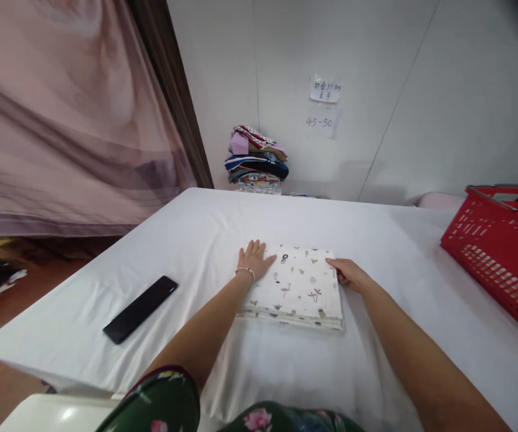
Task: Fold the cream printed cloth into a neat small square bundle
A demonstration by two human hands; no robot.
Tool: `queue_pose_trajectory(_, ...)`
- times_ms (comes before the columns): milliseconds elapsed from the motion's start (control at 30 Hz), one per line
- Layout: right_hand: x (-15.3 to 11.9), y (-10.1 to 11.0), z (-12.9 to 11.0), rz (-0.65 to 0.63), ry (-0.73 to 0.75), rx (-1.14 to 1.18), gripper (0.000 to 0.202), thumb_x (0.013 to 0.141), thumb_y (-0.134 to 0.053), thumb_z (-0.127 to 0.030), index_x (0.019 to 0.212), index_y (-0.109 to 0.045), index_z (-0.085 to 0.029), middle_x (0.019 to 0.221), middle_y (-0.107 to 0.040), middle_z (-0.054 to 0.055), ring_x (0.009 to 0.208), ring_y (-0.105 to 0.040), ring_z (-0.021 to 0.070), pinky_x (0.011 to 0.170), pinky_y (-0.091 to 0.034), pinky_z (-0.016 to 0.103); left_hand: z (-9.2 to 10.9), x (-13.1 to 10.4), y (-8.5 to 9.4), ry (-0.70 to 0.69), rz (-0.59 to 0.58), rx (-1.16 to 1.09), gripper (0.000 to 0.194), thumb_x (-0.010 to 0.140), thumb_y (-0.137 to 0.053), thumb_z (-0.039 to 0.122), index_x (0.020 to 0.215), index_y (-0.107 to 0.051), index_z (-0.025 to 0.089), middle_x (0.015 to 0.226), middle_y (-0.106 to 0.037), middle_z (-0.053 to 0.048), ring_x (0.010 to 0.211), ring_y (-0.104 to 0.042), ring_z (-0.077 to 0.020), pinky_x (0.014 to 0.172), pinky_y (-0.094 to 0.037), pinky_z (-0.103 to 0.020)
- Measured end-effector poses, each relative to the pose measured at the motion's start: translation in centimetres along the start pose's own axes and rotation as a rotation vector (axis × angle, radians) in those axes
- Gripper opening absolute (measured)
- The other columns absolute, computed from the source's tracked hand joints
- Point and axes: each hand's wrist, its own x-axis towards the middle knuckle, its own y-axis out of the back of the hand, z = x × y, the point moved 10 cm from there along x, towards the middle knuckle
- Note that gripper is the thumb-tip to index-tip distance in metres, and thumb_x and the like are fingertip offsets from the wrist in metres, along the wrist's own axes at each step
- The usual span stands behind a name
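A white cloth (297, 285) printed with small animals and plants lies folded in several layers on the white-covered table. My left hand (255, 259) rests flat on its upper left part, fingers spread, with a bracelet at the wrist. At the cloth's upper right edge, my right hand (346, 273) pinches the fabric between thumb and fingers; the lower fingers are partly hidden under the hand.
A black phone (141, 309) lies on the table (187, 222) at the left. On the right stands a red basket (502, 252). Folded clothes (257, 159) are stacked behind the table, near a wall with paper notes (325, 91). A pink curtain (70, 120) hangs at the left.
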Motion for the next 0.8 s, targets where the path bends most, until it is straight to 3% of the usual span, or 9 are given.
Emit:
queue_pose_trajectory(167, -0.1, -0.6, -0.4, -0.096, -0.044, 0.087, 0.034, 0.070, -0.062, -0.044, 0.059, -0.044, -0.018, 0.046, -0.038, -0.006, 0.037, -0.027, 0.0035, 0.034, -0.007, 0.018, -0.1, 0.3, 0.1, 0.001, 0.026, 0.009, 0.076, 0.081, -0.015, 0.068, 0.141, -0.027, 0.023, 0.151, -0.016, -0.004, 0.139, -0.006, -0.0261, 0.109, -0.011, -0.052)
queue_pose_trajectory(433, 1.0, 0.3, -0.4, 0.000, -0.007, 0.092, 0.030, 0.065, -0.065, -0.034, 0.059, -0.041, -0.019, 0.045, -0.033, -0.009, 0.036, -0.022, 0.0021, 0.035, -0.009, 0.017, -0.2, 0.3, 0.2, 0.004, 0.039, -0.008, 0.078, 0.080, -0.015, 0.070, 0.140, -0.029, 0.023, 0.151, -0.017, -0.003, 0.139, -0.007, -0.0248, 0.110, -0.012, -0.052)
queue_pose_trajectory(633, 1.8, 0.2, -0.5, -0.103, -0.082, 0.114, 0.037, 0.072, -0.060, -0.046, 0.058, -0.040, -0.018, 0.048, -0.036, -0.007, 0.036, -0.024, 0.0023, 0.034, -0.008, 0.017, -0.3, 0.4, 0.3, 0.007, 0.055, -0.007, 0.078, 0.080, -0.015, 0.070, 0.140, -0.030, 0.022, 0.151, -0.018, -0.004, 0.139, -0.008, -0.0245, 0.110, -0.011, -0.052)
queue_pose_trajectory(800, 2.5, 0.1, -0.3, -0.103, -0.142, 0.125, 0.032, 0.075, -0.060, -0.036, 0.058, -0.040, -0.018, 0.048, -0.036, -0.007, 0.036, -0.023, 0.0014, 0.033, -0.007, 0.016, -0.2, 0.4, 0.2, 0.006, 0.049, 0.006, 0.077, 0.081, -0.015, 0.069, 0.140, -0.030, 0.023, 0.151, -0.019, -0.003, 0.139, -0.008, -0.0255, 0.110, -0.013, -0.052)
